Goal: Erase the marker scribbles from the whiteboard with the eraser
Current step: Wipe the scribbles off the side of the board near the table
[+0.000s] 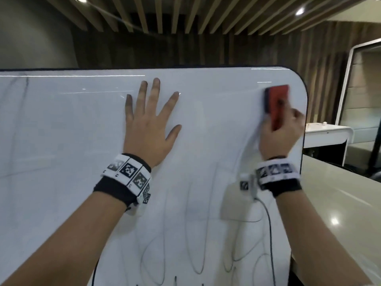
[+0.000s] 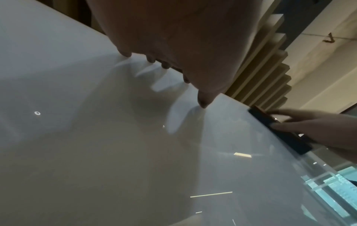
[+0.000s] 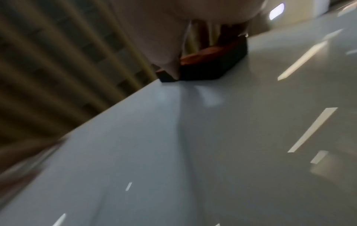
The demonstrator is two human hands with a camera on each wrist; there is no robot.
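The whiteboard [image 1: 61, 131] stands upright in front of me, filling most of the head view. Thin looping marker scribbles [image 1: 193, 234] cover its lower middle and right. My left hand [image 1: 149, 124] lies flat on the board's upper middle, fingers spread. My right hand [image 1: 280, 137] grips a red eraser with a dark felt face [image 1: 277, 104], pressed against the board near its top right corner, blurred. The left wrist view shows the left fingertips [image 2: 203, 102] touching the board [image 2: 96, 152] and the eraser [image 2: 280, 130] off to the right. In the right wrist view the eraser [image 3: 208, 61] sits on the board [image 3: 212, 145].
A pale counter [image 1: 340, 203] runs along the right behind the board's edge. A white cabinet [image 1: 327, 135] and a white-framed booth [image 1: 362, 79] stand further right. A thin cable [image 1: 270, 244] hangs from my right wrist across the board. Faint smudged lines [image 1: 24, 85] remain at the upper left.
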